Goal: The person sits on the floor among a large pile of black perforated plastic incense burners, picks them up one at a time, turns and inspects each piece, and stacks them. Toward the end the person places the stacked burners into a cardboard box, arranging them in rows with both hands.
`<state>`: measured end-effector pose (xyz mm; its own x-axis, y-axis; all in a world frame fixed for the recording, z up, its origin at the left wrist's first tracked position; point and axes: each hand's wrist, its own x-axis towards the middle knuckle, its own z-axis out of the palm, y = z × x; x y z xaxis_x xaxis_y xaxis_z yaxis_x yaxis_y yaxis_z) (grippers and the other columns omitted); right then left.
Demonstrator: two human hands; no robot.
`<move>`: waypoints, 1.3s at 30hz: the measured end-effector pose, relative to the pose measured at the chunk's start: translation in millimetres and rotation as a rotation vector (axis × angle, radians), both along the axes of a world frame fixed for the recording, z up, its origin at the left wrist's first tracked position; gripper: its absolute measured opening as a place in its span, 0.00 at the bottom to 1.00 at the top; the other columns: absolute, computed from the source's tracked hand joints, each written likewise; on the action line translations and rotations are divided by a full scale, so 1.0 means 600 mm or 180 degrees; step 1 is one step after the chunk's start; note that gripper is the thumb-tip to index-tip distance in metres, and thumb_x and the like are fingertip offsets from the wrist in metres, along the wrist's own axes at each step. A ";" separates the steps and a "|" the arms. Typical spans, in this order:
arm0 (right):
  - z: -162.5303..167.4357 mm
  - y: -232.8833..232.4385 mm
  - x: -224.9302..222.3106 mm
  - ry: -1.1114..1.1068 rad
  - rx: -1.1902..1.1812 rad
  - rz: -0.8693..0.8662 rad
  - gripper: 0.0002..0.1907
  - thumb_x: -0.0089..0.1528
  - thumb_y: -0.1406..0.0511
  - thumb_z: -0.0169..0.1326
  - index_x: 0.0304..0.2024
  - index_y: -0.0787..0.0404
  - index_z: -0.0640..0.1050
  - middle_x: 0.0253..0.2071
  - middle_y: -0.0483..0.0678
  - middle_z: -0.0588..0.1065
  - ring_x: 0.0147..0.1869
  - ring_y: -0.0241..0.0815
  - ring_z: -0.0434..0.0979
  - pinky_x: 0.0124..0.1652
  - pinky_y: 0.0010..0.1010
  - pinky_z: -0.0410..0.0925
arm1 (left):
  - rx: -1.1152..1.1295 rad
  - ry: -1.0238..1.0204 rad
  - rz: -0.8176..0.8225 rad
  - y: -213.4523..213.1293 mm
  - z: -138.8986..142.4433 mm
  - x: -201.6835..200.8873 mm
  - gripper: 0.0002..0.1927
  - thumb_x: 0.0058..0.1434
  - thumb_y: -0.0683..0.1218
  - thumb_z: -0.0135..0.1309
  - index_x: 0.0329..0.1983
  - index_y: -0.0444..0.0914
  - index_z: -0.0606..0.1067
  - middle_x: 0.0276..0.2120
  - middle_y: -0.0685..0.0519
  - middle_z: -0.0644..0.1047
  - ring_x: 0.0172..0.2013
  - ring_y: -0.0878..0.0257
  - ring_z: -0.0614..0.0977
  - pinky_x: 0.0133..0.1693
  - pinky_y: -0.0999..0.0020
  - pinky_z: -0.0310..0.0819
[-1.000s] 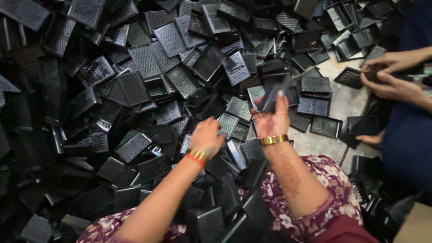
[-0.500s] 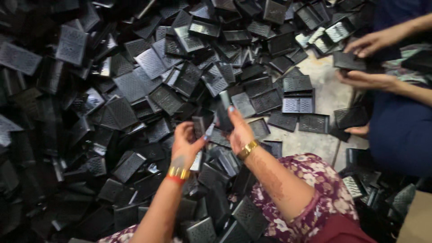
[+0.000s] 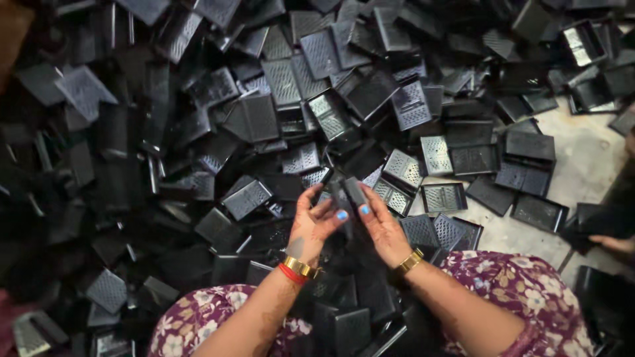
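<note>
My left hand and my right hand meet in front of me, both closed around black perforated plastic trays held upright between them. Blue-painted thumbnails show on both hands. My left wrist wears a gold and a red bangle, my right wrist a gold bangle. Beneath and around my hands spreads a large heap of the same black trays, lying at all angles. More black trays rest between my knees, on my floral purple clothing.
A patch of bare concrete floor shows at the right, with a few trays laid flat beside it. Another person's hand reaches in at the right edge, next to more black trays.
My hands have drawn back from the heap toward my body and come together on the trays. The view has shifted left, so the other person's hands are mostly out of frame.
</note>
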<state>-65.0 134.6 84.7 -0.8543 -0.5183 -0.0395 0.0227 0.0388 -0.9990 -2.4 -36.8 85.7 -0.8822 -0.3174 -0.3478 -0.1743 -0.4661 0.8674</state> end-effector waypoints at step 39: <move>-0.038 0.058 -0.095 -0.0140 -0.0301 -0.0153 0.22 0.66 0.73 0.53 0.63 0.58 0.69 0.55 0.45 0.75 0.57 0.35 0.74 0.53 0.27 0.68 | -0.2026 0.0262 -0.0645 -0.027 -0.015 -0.071 0.27 0.53 0.45 0.69 0.56 0.35 0.74 0.44 0.49 0.82 0.45 0.61 0.84 0.48 0.64 0.79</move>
